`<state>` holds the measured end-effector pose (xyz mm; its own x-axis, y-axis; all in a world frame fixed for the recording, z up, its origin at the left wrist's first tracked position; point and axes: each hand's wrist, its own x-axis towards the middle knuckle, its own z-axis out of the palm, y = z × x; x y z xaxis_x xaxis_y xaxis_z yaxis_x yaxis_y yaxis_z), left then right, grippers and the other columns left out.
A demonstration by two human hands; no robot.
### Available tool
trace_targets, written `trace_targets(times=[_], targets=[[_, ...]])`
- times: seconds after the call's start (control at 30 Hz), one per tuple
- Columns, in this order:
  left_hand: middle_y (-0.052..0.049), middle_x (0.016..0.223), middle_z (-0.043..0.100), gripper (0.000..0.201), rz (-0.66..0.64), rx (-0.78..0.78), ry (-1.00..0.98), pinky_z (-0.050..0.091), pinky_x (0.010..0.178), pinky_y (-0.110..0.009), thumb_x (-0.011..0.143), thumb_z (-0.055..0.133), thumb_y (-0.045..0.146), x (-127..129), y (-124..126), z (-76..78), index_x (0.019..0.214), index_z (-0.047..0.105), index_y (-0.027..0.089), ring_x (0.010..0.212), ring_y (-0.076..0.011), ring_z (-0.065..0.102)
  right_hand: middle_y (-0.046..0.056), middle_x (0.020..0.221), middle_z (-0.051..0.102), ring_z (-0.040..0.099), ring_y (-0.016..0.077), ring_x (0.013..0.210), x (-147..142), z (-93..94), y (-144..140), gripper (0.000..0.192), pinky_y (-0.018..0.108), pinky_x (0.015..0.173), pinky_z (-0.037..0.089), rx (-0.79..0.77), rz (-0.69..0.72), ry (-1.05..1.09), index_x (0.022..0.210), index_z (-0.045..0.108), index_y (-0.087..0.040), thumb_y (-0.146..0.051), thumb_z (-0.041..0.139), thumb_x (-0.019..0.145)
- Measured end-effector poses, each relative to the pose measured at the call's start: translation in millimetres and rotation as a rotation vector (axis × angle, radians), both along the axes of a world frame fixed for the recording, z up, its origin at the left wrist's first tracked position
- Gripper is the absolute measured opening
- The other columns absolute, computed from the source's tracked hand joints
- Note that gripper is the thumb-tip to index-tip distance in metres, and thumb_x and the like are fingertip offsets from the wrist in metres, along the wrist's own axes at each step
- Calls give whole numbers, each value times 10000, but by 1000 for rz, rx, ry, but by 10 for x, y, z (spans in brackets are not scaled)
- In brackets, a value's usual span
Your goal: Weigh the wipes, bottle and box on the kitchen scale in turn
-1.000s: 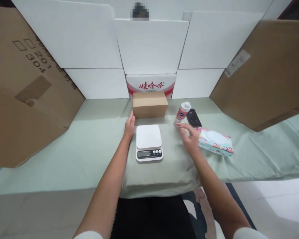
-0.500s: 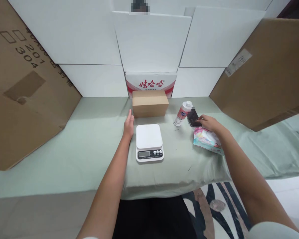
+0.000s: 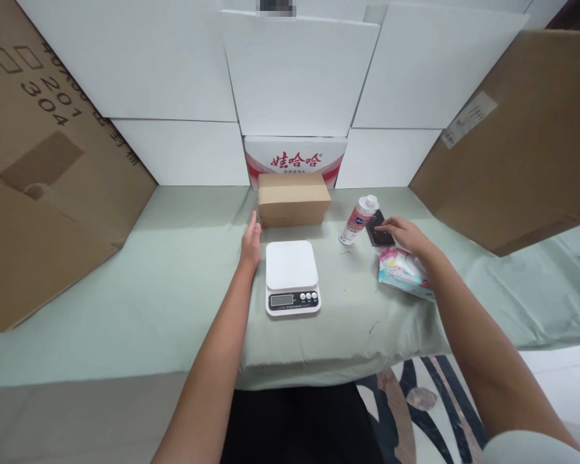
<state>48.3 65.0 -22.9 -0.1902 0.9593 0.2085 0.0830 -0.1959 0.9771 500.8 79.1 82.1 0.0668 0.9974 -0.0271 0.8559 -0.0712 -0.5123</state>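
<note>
My left hand [image 3: 251,240] stands on its edge with the fingers stretched out, holding nothing. It is near the left front corner of a small brown cardboard box [image 3: 294,211], just left of a white digital kitchen scale [image 3: 291,265] with a bare platform. My right hand [image 3: 406,233] reaches over a dark smartphone [image 3: 379,237] lying flat, its fingertips on or just above the screen and not wrapped round it. A white and pink bottle [image 3: 357,222] stands left of the phone. Below the right hand lies a colourful plastic pouch [image 3: 402,270], partly hidden by my forearm.
A pale green cloth [image 3: 183,277] covers the table. Large brown cardboard panels flank it at the left [image 3: 58,212] and right [image 3: 526,154]. White panels [image 3: 299,77] and a white and red carton [image 3: 294,151] form the back.
The view has shifted slightly. My right fingertips have moved a little left over the phone. My left hand and the objects keep their places.
</note>
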Motion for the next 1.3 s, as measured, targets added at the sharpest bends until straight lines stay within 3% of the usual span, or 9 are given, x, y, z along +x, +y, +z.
trace_targets(times=[0.17, 0.43, 0.53, 0.7, 0.83, 0.93, 1.0, 1.13, 1.3], targets=[[-16, 1800, 298, 857, 0, -10, 21, 241, 1386, -358, 1007, 366, 781, 4, 4, -5, 1690, 358, 264, 1686, -206, 249, 145, 1076, 811, 682, 276, 1003, 140, 73, 53, 204, 430, 935, 531, 101, -171, -29, 937, 728, -184, -281, 572, 848], [-38, 1785, 334, 799, -1, 11, -7, 251, 1385, -403, 1024, 397, 736, 0, 20, -24, 1666, 415, 260, 1684, -230, 264, 180, 1045, 798, 701, 312, 996, 69, 29, 41, 89, 468, 945, 540, 2, -216, -105, 805, 698, -185, -271, 676, 795], [-56, 1783, 337, 803, -6, 21, 1, 249, 1386, -420, 1021, 401, 740, 2, 21, -21, 1652, 443, 246, 1681, -244, 271, 188, 1046, 798, 711, 328, 1031, -18, 112, -5, 71, 470, 955, 539, 3, -231, -124, 792, 692, -188, -232, 636, 785], [-75, 1781, 341, 829, -14, 37, 17, 245, 1385, -422, 1007, 409, 762, 22, 24, 2, 1636, 473, 224, 1679, -260, 277, 130, 954, 828, 730, 315, 1005, -383, 478, -337, 166, 463, 943, 543, 143, -225, -66, 833, 706, -220, -200, 546, 790], [-75, 1779, 345, 833, -7, 43, 30, 237, 1389, -430, 1005, 427, 756, 35, 38, 15, 1644, 459, 223, 1677, -270, 285, 86, 791, 814, 768, 284, 898, -933, 599, -596, 149, 446, 899, 582, 326, -138, 218, 808, 667, -245, -223, 519, 814], [-60, 1777, 349, 804, -9, 33, 42, 224, 1393, -429, 1014, 435, 735, 38, 46, 26, 1646, 457, 239, 1676, -270, 285, 78, 868, 829, 799, 283, 910, -1427, 414, -560, 128, 461, 898, 611, 273, 74, 519, 887, 656, -251, -262, 540, 834], [-56, 1778, 346, 799, -1, 26, 53, 213, 1397, -426, 1015, 437, 732, 38, 43, 39, 1645, 461, 241, 1680, -272, 274, 99, 1039, 836, 792, 300, 1074, -1747, 209, -442, 184, 486, 993, 596, 243, 161, 603, 970, 646, -245, -243, 558, 808], [-76, 1774, 353, 823, 6, 18, 81, 207, 1400, -425, 1014, 436, 731, 38, 16, 77, 1654, 445, 214, 1678, -283, 278, 158, 1227, 775, 724, 328, 1232, -2194, -166, -193, 242, 512, 1092, 552, 302, 30, 582, 1030, 603, -223, -242, 556, 793], [-53, 1768, 368, 781, 12, 23, 109, 225, 1397, -439, 1019, 451, 711, 44, 9, 109, 1652, 449, 255, 1671, -278, 300, 166, 1232, 743, 696, 334, 1176, -2326, -379, -32, 317, 536, 1102, 535, 391, -63, 494, 1116, 609, -206, -310, 571, 820]])
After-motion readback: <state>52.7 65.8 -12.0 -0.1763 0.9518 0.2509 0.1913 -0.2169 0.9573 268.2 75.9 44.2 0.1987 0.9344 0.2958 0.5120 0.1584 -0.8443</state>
